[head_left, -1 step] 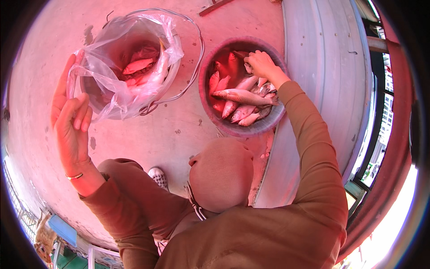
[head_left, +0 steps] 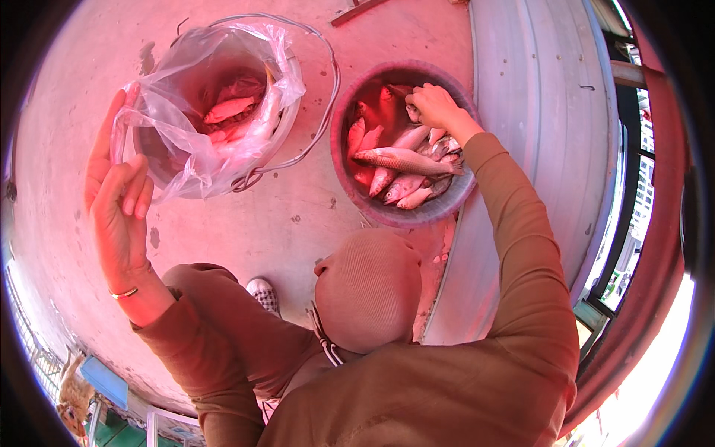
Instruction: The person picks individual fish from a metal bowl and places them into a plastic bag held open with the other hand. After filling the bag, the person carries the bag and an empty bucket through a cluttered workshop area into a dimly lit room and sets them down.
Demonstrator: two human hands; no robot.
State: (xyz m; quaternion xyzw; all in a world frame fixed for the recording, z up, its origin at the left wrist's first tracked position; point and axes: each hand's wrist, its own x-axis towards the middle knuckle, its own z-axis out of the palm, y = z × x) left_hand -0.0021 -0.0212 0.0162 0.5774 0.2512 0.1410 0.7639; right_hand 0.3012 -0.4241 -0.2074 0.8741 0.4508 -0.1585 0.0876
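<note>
At the upper left, my left hand (head_left: 119, 186) grips the near left edge of a clear plastic bag (head_left: 179, 149). The bag lines a bucket (head_left: 287, 123), its mouth spread wide, and several fish (head_left: 229, 110) lie inside. My right hand (head_left: 439, 108) reaches over the far right side of a round basin (head_left: 344, 179). Its fingers are closed on a fish (head_left: 412, 113) there, mostly hidden by the hand. Several more silvery fish (head_left: 406, 159) are heaped in the basin, below and left of that hand.
The bucket's wire handle (head_left: 335, 82) loops out toward the basin over the concrete floor (head_left: 246, 216). Grey metal sheeting (head_left: 536, 112) runs along the right. One checkered shoe (head_left: 264, 294) shows near my knee. A cat (head_left: 74, 395) is at the lower left beside a blue object (head_left: 104, 381).
</note>
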